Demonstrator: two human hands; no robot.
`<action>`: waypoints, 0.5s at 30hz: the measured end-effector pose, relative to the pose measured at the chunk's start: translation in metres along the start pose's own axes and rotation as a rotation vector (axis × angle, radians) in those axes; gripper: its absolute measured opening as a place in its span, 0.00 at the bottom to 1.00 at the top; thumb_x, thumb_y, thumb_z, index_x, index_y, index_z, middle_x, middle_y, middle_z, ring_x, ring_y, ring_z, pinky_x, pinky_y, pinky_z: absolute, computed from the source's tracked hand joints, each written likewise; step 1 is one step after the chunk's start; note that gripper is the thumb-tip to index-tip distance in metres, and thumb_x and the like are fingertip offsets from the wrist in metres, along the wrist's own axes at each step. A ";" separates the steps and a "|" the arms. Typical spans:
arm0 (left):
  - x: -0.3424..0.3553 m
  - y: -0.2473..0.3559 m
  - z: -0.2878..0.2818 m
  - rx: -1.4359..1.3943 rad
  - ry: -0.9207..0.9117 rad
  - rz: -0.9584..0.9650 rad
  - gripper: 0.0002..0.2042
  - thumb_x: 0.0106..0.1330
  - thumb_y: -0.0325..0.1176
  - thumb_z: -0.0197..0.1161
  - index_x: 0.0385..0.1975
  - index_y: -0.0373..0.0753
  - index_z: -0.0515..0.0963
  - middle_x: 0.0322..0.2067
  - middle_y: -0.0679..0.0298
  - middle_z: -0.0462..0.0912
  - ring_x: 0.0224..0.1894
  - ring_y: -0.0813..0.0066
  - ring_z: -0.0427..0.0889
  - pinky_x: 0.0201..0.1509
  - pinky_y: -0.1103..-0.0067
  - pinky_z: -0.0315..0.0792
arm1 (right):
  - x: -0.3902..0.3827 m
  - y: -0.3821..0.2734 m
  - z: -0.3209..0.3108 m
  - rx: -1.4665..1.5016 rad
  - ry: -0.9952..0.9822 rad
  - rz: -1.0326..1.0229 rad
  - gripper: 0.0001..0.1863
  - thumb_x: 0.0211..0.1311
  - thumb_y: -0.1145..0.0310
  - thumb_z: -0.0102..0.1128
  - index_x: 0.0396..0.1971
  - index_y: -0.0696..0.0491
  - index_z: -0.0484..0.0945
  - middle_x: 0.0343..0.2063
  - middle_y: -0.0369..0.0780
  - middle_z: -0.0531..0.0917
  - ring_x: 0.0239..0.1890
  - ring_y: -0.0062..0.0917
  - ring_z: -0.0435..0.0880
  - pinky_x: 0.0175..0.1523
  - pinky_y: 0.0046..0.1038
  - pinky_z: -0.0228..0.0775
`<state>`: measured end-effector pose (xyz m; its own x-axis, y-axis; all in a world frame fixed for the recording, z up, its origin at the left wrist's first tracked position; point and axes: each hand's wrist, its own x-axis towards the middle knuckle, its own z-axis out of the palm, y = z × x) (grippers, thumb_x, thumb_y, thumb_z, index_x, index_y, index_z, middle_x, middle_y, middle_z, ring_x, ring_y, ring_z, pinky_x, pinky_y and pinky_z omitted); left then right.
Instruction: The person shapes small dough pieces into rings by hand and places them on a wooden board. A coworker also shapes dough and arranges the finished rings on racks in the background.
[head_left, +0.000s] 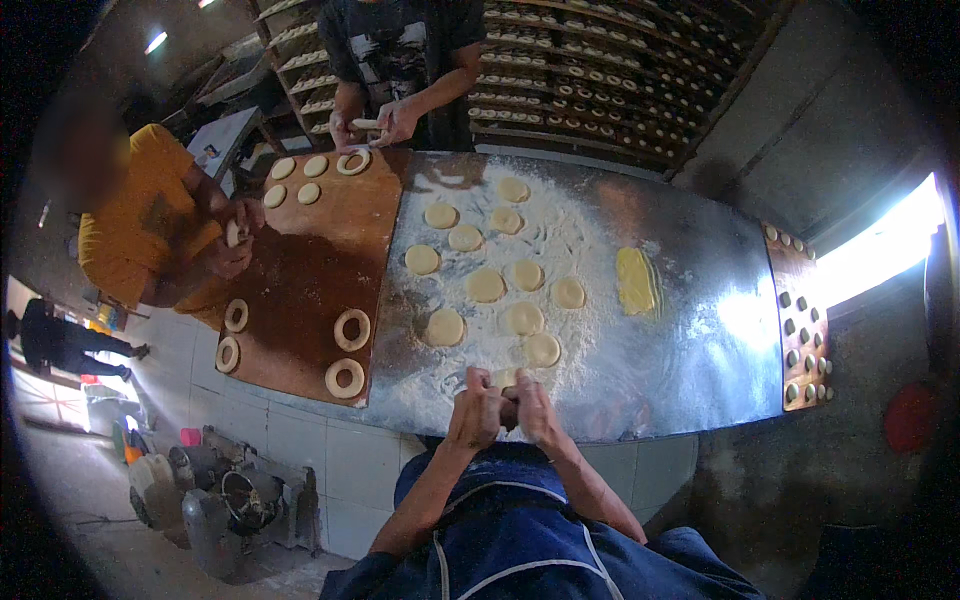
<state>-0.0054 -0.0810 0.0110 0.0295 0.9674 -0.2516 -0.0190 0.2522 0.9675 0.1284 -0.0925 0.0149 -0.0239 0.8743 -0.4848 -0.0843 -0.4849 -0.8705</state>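
Observation:
At the near edge of the metal table, my left hand point(477, 412) and my right hand point(537, 410) are close together with fingers curled. Both grip a pale piece of dough point(506, 379) that shows partly between and behind the fingers. Something dark brown sits low between the hands; I cannot make out what it is. Just beyond them lie several flat dough rounds point(486, 285) on a floured patch. The nearest dough round point(542, 350) is slightly beyond my right hand, apart from it.
A yellow slab of fat point(637, 281) lies right of the rounds. On the left, a brown board point(300, 330) holds dough rings point(344, 378) and small rounds. One person in orange point(145, 215) and another in black point(400, 50) handle dough. Loaded racks point(600, 75) stand behind; machinery point(250, 495) occupies the floor.

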 end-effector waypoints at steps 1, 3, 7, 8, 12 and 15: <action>-0.001 0.002 0.001 0.095 0.018 0.071 0.16 0.74 0.48 0.46 0.43 0.39 0.66 0.29 0.64 0.74 0.30 0.70 0.79 0.32 0.73 0.74 | 0.000 0.000 0.004 -0.287 0.127 -0.362 0.30 0.75 0.47 0.40 0.30 0.58 0.80 0.20 0.42 0.80 0.23 0.30 0.79 0.32 0.30 0.70; -0.003 0.004 0.003 0.283 0.055 0.212 0.21 0.75 0.51 0.46 0.37 0.36 0.68 0.26 0.65 0.72 0.30 0.73 0.78 0.32 0.73 0.73 | -0.003 -0.002 0.012 -0.506 0.202 -0.624 0.31 0.75 0.47 0.40 0.32 0.60 0.81 0.20 0.45 0.81 0.23 0.32 0.79 0.34 0.34 0.72; 0.016 -0.037 0.001 -0.531 0.030 -0.083 0.22 0.75 0.52 0.45 0.30 0.37 0.67 0.24 0.71 0.72 0.23 0.80 0.68 0.26 0.77 0.65 | -0.011 -0.023 0.027 -0.140 0.121 -0.205 0.32 0.74 0.45 0.42 0.34 0.62 0.81 0.20 0.47 0.81 0.27 0.35 0.83 0.37 0.35 0.74; 0.009 0.006 -0.003 -0.465 -0.136 -0.225 0.22 0.76 0.51 0.44 0.27 0.39 0.65 0.23 0.70 0.72 0.22 0.81 0.67 0.26 0.78 0.65 | -0.009 -0.027 0.028 -0.242 0.135 -0.207 0.32 0.74 0.46 0.41 0.33 0.62 0.81 0.22 0.48 0.81 0.28 0.38 0.82 0.38 0.38 0.73; 0.010 -0.005 -0.020 -0.132 -0.052 0.030 0.21 0.76 0.49 0.45 0.26 0.40 0.67 0.23 0.69 0.72 0.23 0.79 0.69 0.26 0.78 0.66 | -0.001 -0.022 0.041 -0.285 0.137 -0.164 0.34 0.74 0.45 0.39 0.28 0.62 0.81 0.24 0.52 0.83 0.28 0.48 0.80 0.39 0.43 0.69; 0.020 -0.019 -0.027 -0.748 -0.007 -0.115 0.19 0.74 0.49 0.47 0.24 0.42 0.68 0.21 0.72 0.67 0.23 0.81 0.66 0.26 0.78 0.63 | 0.004 -0.011 0.055 -0.162 0.108 -0.250 0.35 0.73 0.42 0.40 0.27 0.61 0.81 0.24 0.54 0.82 0.28 0.49 0.80 0.38 0.43 0.68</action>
<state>-0.0317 -0.0658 -0.0127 0.0790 0.9343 -0.3476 -0.6881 0.3034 0.6591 0.0743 -0.0824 0.0267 0.0839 0.9638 -0.2531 0.0856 -0.2601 -0.9618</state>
